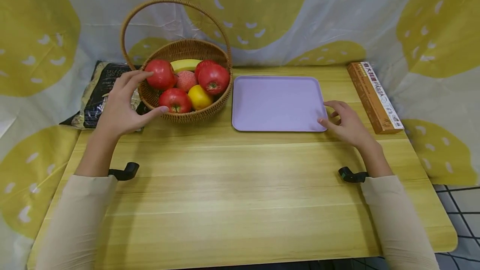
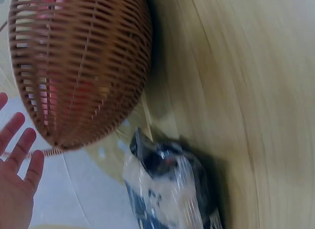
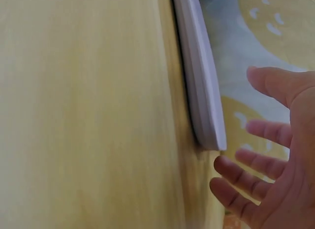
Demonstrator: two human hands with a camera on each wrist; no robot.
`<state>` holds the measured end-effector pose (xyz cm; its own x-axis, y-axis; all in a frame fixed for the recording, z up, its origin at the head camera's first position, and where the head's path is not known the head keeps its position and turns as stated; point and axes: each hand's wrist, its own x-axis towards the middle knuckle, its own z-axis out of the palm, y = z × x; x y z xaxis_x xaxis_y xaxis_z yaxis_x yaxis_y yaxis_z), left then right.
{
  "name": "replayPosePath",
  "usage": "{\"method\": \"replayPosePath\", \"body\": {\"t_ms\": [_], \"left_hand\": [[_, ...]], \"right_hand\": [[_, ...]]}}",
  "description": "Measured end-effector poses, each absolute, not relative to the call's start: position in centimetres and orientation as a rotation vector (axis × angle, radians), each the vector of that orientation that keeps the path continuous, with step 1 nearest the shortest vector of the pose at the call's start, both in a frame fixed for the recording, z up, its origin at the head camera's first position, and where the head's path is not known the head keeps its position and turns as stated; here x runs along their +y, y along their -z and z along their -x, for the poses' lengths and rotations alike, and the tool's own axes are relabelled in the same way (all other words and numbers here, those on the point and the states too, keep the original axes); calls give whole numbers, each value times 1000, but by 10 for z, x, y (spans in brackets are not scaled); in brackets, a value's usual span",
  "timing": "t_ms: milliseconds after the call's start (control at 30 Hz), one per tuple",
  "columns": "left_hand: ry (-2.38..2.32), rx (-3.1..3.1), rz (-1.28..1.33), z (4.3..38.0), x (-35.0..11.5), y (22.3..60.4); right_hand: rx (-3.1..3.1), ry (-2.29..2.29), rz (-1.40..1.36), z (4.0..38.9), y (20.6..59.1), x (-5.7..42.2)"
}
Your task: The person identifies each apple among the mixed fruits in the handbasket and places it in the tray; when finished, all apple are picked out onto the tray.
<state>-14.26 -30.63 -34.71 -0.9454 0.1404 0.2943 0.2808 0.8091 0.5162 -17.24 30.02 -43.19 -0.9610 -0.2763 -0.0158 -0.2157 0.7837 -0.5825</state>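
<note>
Wicker basket (image 1: 187,109) of fruit at the table's (image 1: 240,186) left rear: probably light but bulky, stiff weave, grippy; best taken by the arched handle (image 1: 176,1) or cupped at both sides. Left hand (image 1: 121,103) around its left side, fingers (image 1: 133,76) spread, topmost at a red apple (image 1: 161,73), thumb at the lower wall. Lilac tray (image 1: 277,103) just right: rigid, smooth, likely slippery; right hand (image 1: 346,122) at its near-right corner, fingers loosely spread, thumb touching the rim. Dark bag (image 1: 95,93) behind left; pasta box (image 1: 375,97) far right.
</note>
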Motion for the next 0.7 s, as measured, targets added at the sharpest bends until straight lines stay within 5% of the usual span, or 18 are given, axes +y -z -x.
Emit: {"method": "replayPosePath", "body": {"t_ms": [700], "left_hand": [[812, -2841, 318, 175, -256, 344]], "right_hand": [[2861, 942, 292, 170, 449, 292]]}}
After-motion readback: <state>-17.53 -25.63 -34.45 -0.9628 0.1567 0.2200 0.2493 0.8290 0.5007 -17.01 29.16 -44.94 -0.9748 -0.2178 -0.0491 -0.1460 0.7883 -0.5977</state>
